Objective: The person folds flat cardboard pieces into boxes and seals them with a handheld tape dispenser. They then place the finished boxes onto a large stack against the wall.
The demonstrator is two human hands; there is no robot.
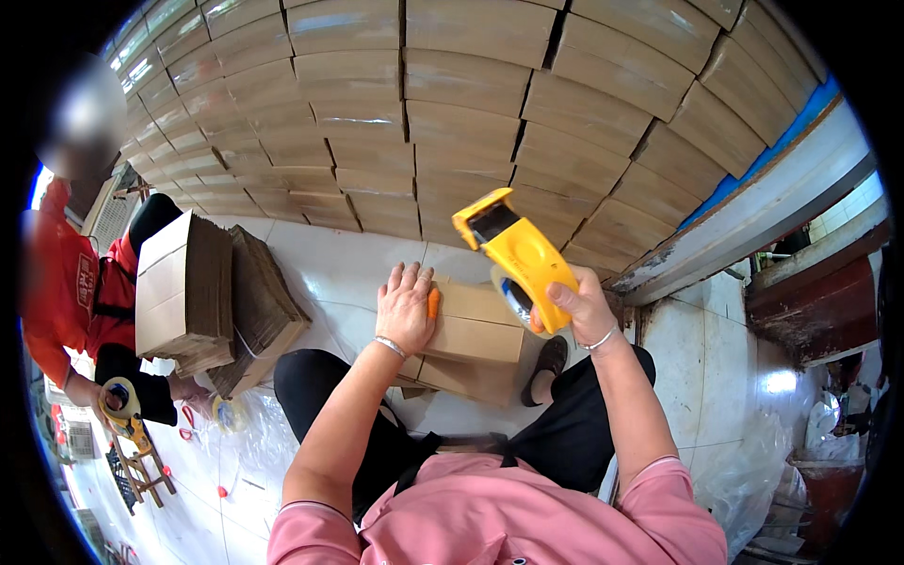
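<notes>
A cardboard box (476,339) sits on the floor between my knees. My left hand (405,306) lies flat on its left part, fingers stretched out, with an orange cover on the thumb. To the right, my right hand (584,306) grips a yellow tape dispenser (529,259), raised above the box's right end. A roll of tape (511,294) shows inside the dispenser, which tilts up and to the left. The dispenser hides part of the box's far right corner.
Stacked cardboard boxes (461,94) form a wall ahead. Bundled flat cartons (188,282) stand at the left, beside a co-worker in red (104,292) who holds another tape dispenser (122,405). A small wooden stool (146,471) and plastic film (268,424) lie nearby; a doorway frame (753,207) is at right.
</notes>
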